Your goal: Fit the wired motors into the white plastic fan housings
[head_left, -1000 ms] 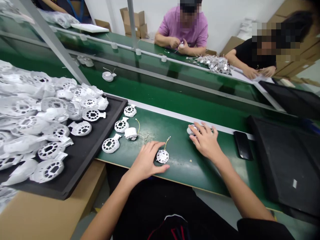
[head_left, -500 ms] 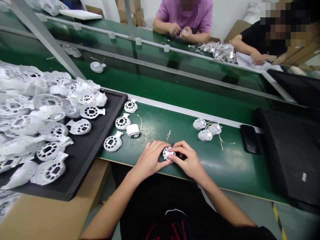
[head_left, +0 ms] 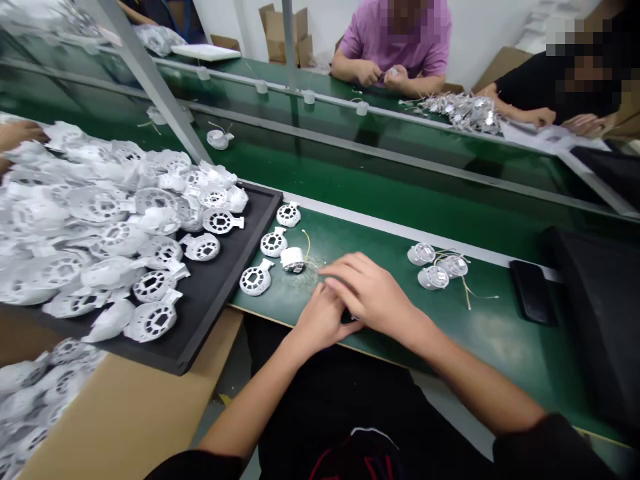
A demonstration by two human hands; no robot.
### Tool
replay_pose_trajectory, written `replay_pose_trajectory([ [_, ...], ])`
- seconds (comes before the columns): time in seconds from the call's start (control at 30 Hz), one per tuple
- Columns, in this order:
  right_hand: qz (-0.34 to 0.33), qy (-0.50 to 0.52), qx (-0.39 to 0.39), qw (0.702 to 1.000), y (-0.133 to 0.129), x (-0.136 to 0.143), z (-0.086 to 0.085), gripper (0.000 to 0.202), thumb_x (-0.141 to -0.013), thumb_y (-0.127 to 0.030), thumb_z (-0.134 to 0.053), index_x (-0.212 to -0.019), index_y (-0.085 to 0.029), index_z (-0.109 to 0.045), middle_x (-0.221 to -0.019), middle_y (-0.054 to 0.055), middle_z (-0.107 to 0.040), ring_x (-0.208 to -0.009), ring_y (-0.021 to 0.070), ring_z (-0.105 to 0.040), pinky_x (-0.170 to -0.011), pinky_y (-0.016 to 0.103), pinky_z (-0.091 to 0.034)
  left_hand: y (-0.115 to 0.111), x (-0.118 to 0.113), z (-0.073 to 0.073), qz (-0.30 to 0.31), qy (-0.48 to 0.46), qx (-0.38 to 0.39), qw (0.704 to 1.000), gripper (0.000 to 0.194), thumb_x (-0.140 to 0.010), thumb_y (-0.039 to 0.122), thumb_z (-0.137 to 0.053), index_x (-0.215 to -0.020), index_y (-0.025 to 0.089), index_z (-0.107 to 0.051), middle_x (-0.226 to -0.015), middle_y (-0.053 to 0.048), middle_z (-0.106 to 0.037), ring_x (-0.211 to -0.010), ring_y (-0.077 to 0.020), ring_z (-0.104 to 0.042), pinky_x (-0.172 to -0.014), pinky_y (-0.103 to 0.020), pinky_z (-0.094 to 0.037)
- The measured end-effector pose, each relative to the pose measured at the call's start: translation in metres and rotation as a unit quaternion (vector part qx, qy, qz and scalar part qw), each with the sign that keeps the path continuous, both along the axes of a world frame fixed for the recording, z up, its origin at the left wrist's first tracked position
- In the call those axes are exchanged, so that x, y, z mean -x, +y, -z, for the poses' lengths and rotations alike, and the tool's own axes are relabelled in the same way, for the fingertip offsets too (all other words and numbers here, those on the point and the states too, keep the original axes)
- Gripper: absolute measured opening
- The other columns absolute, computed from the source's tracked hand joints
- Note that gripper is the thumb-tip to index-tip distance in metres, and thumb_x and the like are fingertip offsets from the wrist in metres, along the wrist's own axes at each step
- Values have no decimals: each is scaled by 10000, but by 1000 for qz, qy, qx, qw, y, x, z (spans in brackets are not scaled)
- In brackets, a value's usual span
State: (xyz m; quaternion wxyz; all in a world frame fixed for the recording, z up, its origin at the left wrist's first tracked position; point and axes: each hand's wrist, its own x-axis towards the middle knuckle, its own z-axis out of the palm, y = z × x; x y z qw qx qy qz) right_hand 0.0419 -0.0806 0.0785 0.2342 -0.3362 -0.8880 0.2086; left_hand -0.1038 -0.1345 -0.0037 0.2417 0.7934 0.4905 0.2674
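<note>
At the near edge of the desk, your left hand curled low while your right hand arched over it, its fingers bent and close together. The hands hid whatever lay between them, so what they pinched, if anything, could not be told.

Just beyond, to your left, three shells lay in a slanting row with open, spoked centres; none had a wired part seated in it. One wired drum lay just beside the middle shell. To your right, three other drums sat close together with their wires trailing, and farther right lay a phone near a black case. Many more shells were heaped on the black tray. How many pieces were done or left could not be judged from this.

Past the white strip, another wired piece lay by itself. At the far side, a person in a purple shirt held a small pale piece, and a silvery heap lay near a person with a black sleeve.

Small pale labels showed on the drums, too small to read; you had no legible brand or writing in view.
</note>
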Motion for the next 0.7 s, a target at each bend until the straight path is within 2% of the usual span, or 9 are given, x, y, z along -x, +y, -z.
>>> replay_pose_trajectory([
  [0.1, -62, -133, -81, 986, 29, 59, 4, 417, -1020, -419, -634, -1411, -277, -608, -1435, 96, -611, -1285, 331, -545, -1001, 479, -512, -3, 1, 4, 2, -4, -20, 1000, 821, -902, 517, -754, -1577, 195, -416, -1570, -147, -530, -1481, -366, -467, -1223, -522, -392],
  [0.2, -60, -189, -88, 976, 47, 94, 21, 433, -937, -400, -743, -1323, -231, -644, -1314, 130, -665, -1175, 338, -617, -938, 455, -524, -4, -1, 6, 14, 14, -46, 999, 729, -931, 572, -702, -1516, 182, -509, -1478, -134, -625, -1410, -341, -551, -1223, -481, -398],
  [0.27, -46, -192, -81, 977, 54, 93, 30, 320, -935, -317, -713, -1231, -202, -674, -1175, 140, -706, -1040, 321, -668, -872, 432, -528, -5, -5, 4, 10, 35, -58, 998, 665, -951, 610, -655, -1454, 183, -569, -1438, -138, -650, -1394, -343, -557, -1213, -496, -394],
  [0.37, -26, -198, -63, 978, 66, 59, 34, 281, -924, -290, -655, -1193, -209, -666, -1113, 134, -729, -996, 321, -682, -861, 435, -514, -14, 4, -10, 3, 52, -67, 996, 689, -945, 676, -623, -1446, 205, -574, -1415, -135, -653, -1355, -328, -569, -1150, -480, -438],
  [0.43, -16, -197, -40, 979, 76, 23, 35, 385, -919, -390, -661, -1257, -212, -615, -1162, 131, -728, -1028, 330, -679, -910, 470, -505, -30, 29, -26, -48, 52, -83, 994, 639, -973, 633, -611, -1464, 227, -555, -1393, -117, -663, -1305, -299, -593, -1105, -457, -459],
  [0.5, 0, -180, 1, 984, 86, -17, 39, 454, -934, -559, -628, -1245, -229, -612, -1252, 132, -706, -1130, 359, -646, -984, 529, -473, -54, 70, -42, -180, 74, -107, 975, 429, -1030, 475, -578, -1402, 262, -595, -1318, -87, -701, -1241, -283, -619, -1083, -471, -451],
  [0.57, 20, -175, 6, 984, 93, -57, 45, 526, -937, -679, -578, -1240, -256, -655, -1344, 137, -666, -1254, 395, -579, -1023, 578, -442, -78, 117, -55, -344, 135, -123, 921, 285, -1037, 333, -552, -1300, 277, -644, -1217, -76, -734, -1186, -307, -631, -1054, -522, -441],
  [0.6, 29, -181, 2, 983, 96, -75, 49, 551, -930, -723, -563, -1237, -283, -687, -1362, 133, -652, -1285, 409, -552, -1026, 597, -432, -87, 138, -60, -389, 177, -115, 897, 309, -1027, 321, -560, -1324, 276, -633, -1197, -85, -738, -1203, -341, -618, -1049, -557, -429],
  [0.7, 37, -216, 14, 976, 99, -114, 51, 584, -920, -778, -536, -1293, -367, -717, -1339, 117, -664, -1296, 428, -529, -1010, 637, -425, -92, 175, -64, -363, 253, -115, 889, 414, -1017, 262, -551, -1429, 301, -571, -1307, -81, -719, -1373, -388, -527, -1118, -614, -364],
])
